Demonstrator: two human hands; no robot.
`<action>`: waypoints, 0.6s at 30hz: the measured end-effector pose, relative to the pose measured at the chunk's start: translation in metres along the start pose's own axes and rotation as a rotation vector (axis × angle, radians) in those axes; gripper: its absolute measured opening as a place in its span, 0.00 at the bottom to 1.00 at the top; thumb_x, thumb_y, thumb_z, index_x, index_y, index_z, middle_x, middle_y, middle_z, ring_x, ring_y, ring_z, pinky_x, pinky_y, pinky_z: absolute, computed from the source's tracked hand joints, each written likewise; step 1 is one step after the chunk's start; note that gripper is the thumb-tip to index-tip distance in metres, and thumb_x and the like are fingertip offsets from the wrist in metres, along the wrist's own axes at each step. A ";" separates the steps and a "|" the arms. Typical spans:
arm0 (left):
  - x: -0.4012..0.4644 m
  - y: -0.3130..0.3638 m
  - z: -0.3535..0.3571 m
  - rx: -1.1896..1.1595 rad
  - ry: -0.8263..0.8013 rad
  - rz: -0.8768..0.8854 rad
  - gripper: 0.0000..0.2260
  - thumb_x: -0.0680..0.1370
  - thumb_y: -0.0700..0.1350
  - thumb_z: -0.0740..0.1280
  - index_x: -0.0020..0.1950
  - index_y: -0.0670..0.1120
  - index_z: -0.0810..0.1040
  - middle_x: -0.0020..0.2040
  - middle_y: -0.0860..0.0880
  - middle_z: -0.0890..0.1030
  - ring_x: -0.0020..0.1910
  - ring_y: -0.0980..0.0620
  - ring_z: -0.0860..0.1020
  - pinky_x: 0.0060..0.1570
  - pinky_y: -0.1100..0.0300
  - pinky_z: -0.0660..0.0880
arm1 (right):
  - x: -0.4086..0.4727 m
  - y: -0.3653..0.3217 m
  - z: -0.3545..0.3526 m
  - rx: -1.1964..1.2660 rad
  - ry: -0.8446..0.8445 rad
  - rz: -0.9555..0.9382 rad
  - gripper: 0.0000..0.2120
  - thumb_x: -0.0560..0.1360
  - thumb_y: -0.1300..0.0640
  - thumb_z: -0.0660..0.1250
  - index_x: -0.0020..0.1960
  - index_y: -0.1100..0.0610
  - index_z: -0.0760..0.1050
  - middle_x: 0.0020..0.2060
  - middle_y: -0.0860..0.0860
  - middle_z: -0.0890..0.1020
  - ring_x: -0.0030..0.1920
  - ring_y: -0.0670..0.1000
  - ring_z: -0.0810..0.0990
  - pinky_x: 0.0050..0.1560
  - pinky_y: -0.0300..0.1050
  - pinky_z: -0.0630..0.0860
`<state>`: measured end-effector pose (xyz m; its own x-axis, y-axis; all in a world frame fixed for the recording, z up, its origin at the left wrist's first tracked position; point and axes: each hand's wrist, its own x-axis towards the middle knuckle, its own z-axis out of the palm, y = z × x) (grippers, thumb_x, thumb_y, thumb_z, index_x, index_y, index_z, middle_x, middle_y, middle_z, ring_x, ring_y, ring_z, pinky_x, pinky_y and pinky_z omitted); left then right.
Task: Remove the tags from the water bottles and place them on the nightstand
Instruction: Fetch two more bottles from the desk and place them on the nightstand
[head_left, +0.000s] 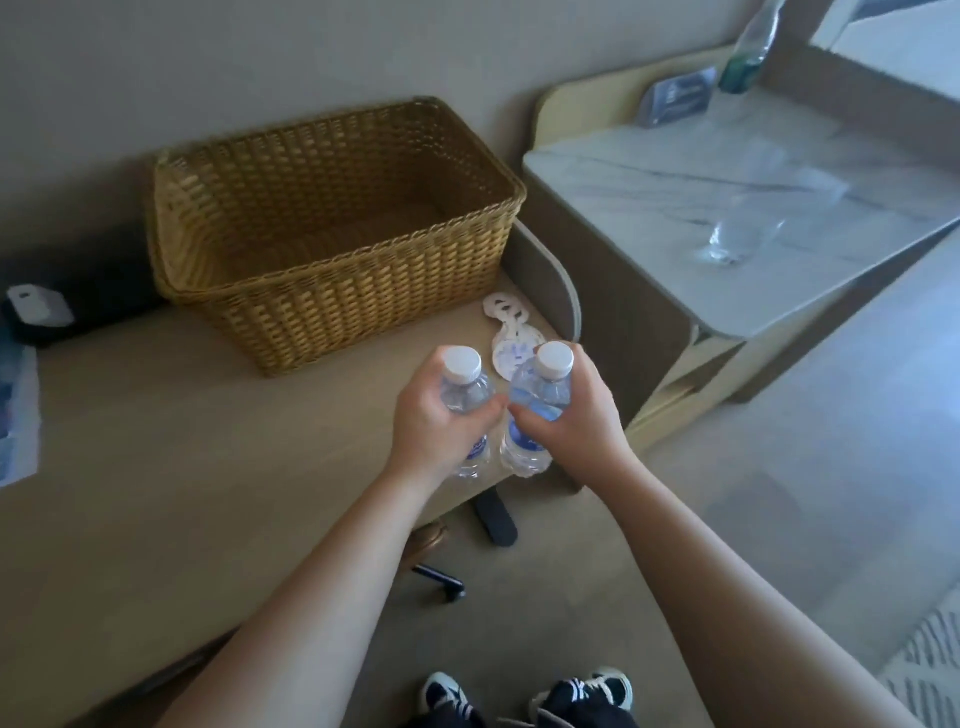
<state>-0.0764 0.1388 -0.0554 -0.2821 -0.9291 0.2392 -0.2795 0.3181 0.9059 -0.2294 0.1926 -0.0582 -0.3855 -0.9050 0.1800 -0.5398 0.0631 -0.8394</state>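
My left hand (434, 415) grips a small clear water bottle (464, 387) with a white cap and blue label, held upright over the desk's right end. Close beside it, my right hand (571, 415) grips a second, like water bottle (543, 384). No tag hangs on either neck. Several white paper tags (506, 325) lie in a loose pile on the desk just behind the bottles. The nightstand (649, 171) with a pale marble top stands to the right, and a blurred clear bottle (737, 223) stands on it.
An empty wicker basket (332, 291) sits on the tan desk (182, 441) behind my hands. A green-labelled bottle (748, 52) and a small sign (675, 101) stand at the nightstand's back. A dark object with a white charger (39, 306) lies at left. Chair legs (493, 514) show below.
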 end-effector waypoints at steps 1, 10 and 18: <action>0.001 0.006 0.014 -0.002 -0.037 0.016 0.18 0.67 0.44 0.78 0.52 0.43 0.77 0.45 0.48 0.81 0.46 0.49 0.80 0.49 0.57 0.76 | -0.004 0.008 -0.014 0.005 0.036 0.029 0.24 0.60 0.46 0.71 0.51 0.36 0.63 0.47 0.40 0.75 0.49 0.41 0.76 0.42 0.30 0.66; -0.007 0.088 0.183 -0.047 -0.452 0.092 0.16 0.69 0.47 0.77 0.53 0.50 0.75 0.45 0.52 0.79 0.46 0.55 0.79 0.47 0.60 0.77 | -0.063 0.098 -0.179 -0.010 0.410 0.251 0.24 0.63 0.53 0.75 0.56 0.50 0.70 0.49 0.50 0.78 0.50 0.49 0.78 0.50 0.42 0.74; -0.044 0.176 0.358 -0.188 -0.714 0.143 0.17 0.68 0.45 0.77 0.53 0.48 0.77 0.45 0.48 0.82 0.44 0.50 0.82 0.50 0.48 0.79 | -0.136 0.160 -0.343 -0.025 0.819 0.375 0.25 0.65 0.58 0.76 0.58 0.54 0.71 0.51 0.53 0.79 0.49 0.47 0.79 0.48 0.27 0.70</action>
<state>-0.4421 0.3031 -0.0313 -0.8484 -0.5126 0.1321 -0.0523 0.3294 0.9427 -0.5198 0.4696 -0.0411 -0.9468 -0.2406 0.2136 -0.2837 0.3115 -0.9069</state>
